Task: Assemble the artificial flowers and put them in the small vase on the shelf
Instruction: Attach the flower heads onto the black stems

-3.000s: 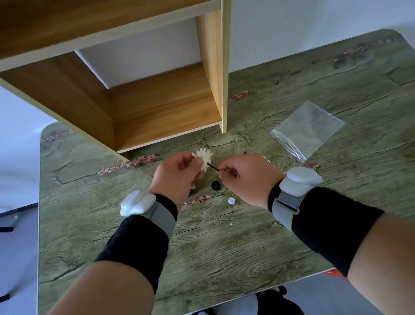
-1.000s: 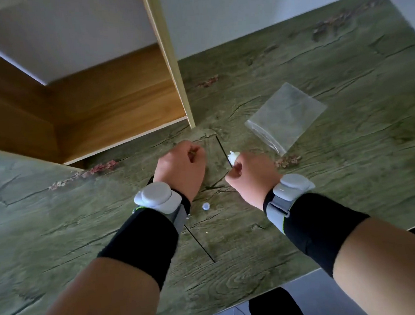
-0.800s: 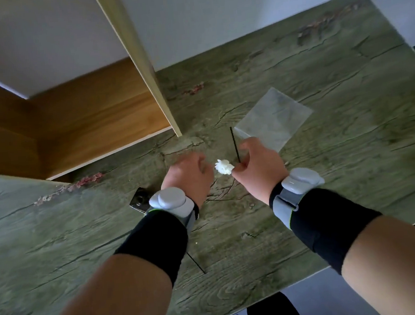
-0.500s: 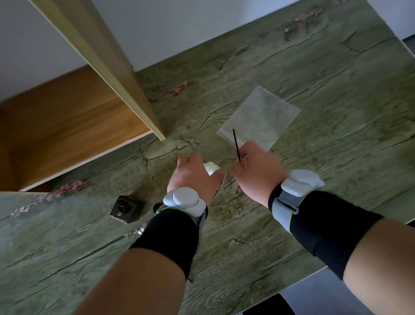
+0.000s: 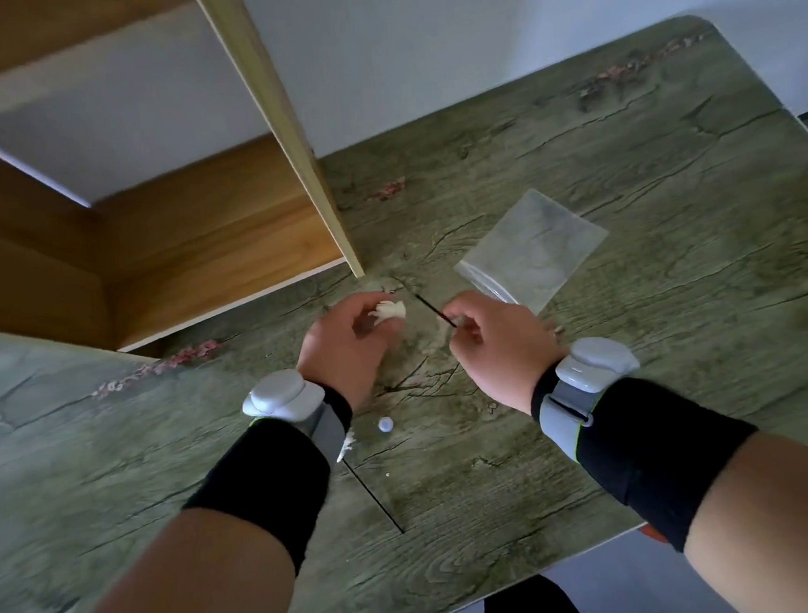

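Note:
My left hand [image 5: 347,348] pinches a small white flower head [image 5: 389,310] above the green table [image 5: 624,164]. A short gap to its right, my right hand [image 5: 495,342] pinches a thin black stem [image 5: 434,309] whose free end points up-left toward the flower head. Another flower with a black stem [image 5: 373,494] lies on the table partly under my left wrist, its white head [image 5: 347,445] peeking out. A small white cap piece [image 5: 385,423] lies beside it. The small vase is not in view.
A wooden shelf unit [image 5: 201,245] stands on the table's far left, its pale front upright [image 5: 289,135] rising just behind my hands. A clear plastic bag [image 5: 534,251] lies flat to the right of my right hand. The table's near edge runs below my forearms.
The flower head passed from my right hand to my left. My right hand kept the stem and tilted it from upright toward the flower. The view shifted, and the dark square object at left left the frame.

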A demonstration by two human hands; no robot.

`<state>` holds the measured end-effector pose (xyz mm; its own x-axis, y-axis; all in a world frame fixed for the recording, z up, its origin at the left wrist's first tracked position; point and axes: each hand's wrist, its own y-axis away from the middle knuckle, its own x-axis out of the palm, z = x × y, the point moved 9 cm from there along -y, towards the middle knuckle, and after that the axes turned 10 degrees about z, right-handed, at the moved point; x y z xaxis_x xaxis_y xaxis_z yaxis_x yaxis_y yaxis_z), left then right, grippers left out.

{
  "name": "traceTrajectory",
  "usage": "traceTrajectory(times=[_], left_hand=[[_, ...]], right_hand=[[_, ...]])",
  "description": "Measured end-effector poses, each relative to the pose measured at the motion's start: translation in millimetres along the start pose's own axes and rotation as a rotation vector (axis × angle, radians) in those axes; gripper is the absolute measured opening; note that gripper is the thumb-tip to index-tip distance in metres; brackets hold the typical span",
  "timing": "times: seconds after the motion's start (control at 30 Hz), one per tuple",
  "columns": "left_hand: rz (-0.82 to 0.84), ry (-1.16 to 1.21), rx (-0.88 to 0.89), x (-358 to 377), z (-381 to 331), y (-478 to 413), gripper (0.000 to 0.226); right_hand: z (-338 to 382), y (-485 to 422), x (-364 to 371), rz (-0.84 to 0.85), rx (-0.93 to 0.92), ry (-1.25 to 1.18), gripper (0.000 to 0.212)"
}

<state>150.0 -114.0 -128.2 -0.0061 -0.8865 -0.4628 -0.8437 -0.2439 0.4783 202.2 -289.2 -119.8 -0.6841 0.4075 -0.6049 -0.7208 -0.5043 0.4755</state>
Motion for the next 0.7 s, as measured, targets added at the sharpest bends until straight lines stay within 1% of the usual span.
traceTrajectory(times=[0.13, 0.23, 0.43, 0.6, 0.7], left_hand=[[-0.007, 0.055, 0.003, -25, 5, 15, 0.022], [-0.016, 0.071, -0.001, -40, 9, 27, 0.024], [-0.022, 0.107, 0.015, -57, 15, 43, 0.025], [-0.012, 0.054, 0.033, -63, 17, 49, 0.025], [-0.019, -0.043, 0.052, -67, 17, 54, 0.025]], right_hand=[[32, 5, 5, 0.006, -0.062, -0.024, 0.019], [55, 10, 9, 0.021, -0.119, 0.015, 0.020], [78, 14, 20, 0.045, -0.152, 0.066, 0.018], [85, 16, 27, 0.064, -0.156, 0.075, 0.017], [90, 18, 30, 0.076, -0.166, 0.136, 0.021]])
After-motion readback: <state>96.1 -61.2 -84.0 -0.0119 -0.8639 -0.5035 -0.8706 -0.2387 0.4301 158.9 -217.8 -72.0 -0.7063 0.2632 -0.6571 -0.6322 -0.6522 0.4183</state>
